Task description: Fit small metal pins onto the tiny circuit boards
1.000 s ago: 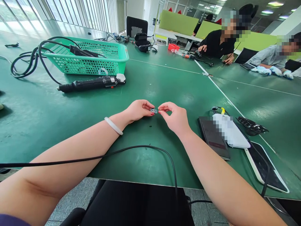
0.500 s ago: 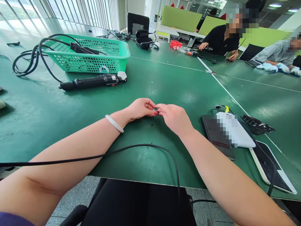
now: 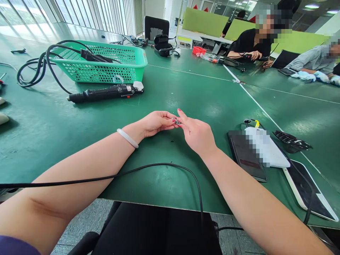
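Note:
Above the near middle of the green table, my left hand (image 3: 157, 123) is closed in a pinch on a small silvery and dark part (image 3: 177, 121). The part is too small to name. Opposite it, my right hand (image 3: 198, 135) touches the part's right side with its fingertips, one finger lifted and pointing up. A white bangle (image 3: 128, 138) circles my left wrist. Beyond my left hand lies a black electric screwdriver (image 3: 106, 92) with its cord, in front of a green mesh basket (image 3: 103, 72).
A black cable (image 3: 159, 164) arches across the near table and over my left forearm. To the right lie a dark phone-like slab (image 3: 245, 156), a white object (image 3: 265, 147), a tablet (image 3: 305, 191) and a black ribbed piece (image 3: 292, 140). Two people sit at the far right.
A finger of my right hand has lifted off the small part and now points up, showing more of the part. Across the table, a person's hands have come together around a dark tool.

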A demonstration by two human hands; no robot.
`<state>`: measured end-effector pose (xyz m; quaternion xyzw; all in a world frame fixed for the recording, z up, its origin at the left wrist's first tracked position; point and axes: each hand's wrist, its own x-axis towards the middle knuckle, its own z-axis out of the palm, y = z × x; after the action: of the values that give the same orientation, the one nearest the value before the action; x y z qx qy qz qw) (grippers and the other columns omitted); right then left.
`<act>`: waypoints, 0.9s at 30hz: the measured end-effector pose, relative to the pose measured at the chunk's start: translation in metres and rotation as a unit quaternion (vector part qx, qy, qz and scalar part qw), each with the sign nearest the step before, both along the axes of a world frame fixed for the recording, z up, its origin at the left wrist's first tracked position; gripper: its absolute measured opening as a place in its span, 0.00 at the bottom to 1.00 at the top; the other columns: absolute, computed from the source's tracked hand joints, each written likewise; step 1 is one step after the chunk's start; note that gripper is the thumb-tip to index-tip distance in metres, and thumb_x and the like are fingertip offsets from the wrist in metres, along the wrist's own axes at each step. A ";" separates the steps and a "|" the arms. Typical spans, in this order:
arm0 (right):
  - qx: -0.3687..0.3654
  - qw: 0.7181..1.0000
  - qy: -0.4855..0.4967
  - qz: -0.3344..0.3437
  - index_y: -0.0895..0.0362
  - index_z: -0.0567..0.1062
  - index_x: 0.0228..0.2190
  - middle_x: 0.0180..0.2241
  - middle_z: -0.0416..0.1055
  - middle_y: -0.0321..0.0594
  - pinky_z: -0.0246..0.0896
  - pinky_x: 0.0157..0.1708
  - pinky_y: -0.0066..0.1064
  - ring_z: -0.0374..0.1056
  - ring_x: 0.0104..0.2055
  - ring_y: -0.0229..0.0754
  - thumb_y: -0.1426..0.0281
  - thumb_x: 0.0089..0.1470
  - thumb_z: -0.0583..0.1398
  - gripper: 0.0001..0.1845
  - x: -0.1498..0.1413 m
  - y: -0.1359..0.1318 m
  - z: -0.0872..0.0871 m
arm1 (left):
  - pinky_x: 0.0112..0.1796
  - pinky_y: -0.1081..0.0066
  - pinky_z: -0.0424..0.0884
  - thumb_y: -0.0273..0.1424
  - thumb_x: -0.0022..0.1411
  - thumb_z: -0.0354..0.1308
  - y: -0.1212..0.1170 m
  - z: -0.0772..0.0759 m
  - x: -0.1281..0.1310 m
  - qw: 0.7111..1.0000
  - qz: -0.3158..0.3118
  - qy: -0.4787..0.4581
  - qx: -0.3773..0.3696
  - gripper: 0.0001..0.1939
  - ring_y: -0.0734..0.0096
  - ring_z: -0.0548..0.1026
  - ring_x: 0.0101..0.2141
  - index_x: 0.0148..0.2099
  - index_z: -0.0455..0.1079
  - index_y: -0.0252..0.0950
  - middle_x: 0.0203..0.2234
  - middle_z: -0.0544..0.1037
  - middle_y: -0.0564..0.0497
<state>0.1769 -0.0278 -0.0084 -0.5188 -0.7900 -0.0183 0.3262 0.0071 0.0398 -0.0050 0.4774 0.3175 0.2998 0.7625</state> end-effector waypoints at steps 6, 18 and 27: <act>-0.012 0.996 0.082 -0.024 0.55 0.74 0.47 0.41 0.77 0.40 0.66 0.42 0.38 0.72 0.43 0.44 0.68 0.57 0.54 0.18 0.000 -0.002 0.002 | 0.42 0.73 0.72 0.16 0.55 0.58 -0.001 0.002 0.001 0.999 0.041 0.018 -0.020 0.04 0.78 0.78 0.31 0.33 0.70 0.28 0.26 0.78 0.49; -0.097 0.972 0.199 -0.082 0.54 0.79 0.26 0.26 0.77 0.37 0.61 0.27 0.32 0.68 0.26 0.39 0.62 0.50 0.59 0.11 0.004 -0.002 0.005 | 0.41 0.69 0.72 0.17 0.47 0.66 -0.006 0.001 0.003 0.999 0.013 0.026 0.017 0.12 0.75 0.78 0.30 0.33 0.68 0.28 0.25 0.79 0.48; -0.059 0.990 0.102 -0.071 0.53 0.77 0.24 0.27 0.76 0.36 0.61 0.31 0.34 0.68 0.28 0.41 0.69 0.50 0.58 0.09 0.002 -0.007 0.012 | 0.40 0.69 0.71 0.18 0.44 0.67 -0.006 -0.002 0.004 0.998 0.013 0.033 0.048 0.14 0.77 0.77 0.28 0.33 0.67 0.29 0.25 0.78 0.51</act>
<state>0.1793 -0.0349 0.0032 -0.5910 -0.7134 0.0585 0.3719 0.0114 0.0336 -0.0070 0.5191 0.3340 0.3084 0.7238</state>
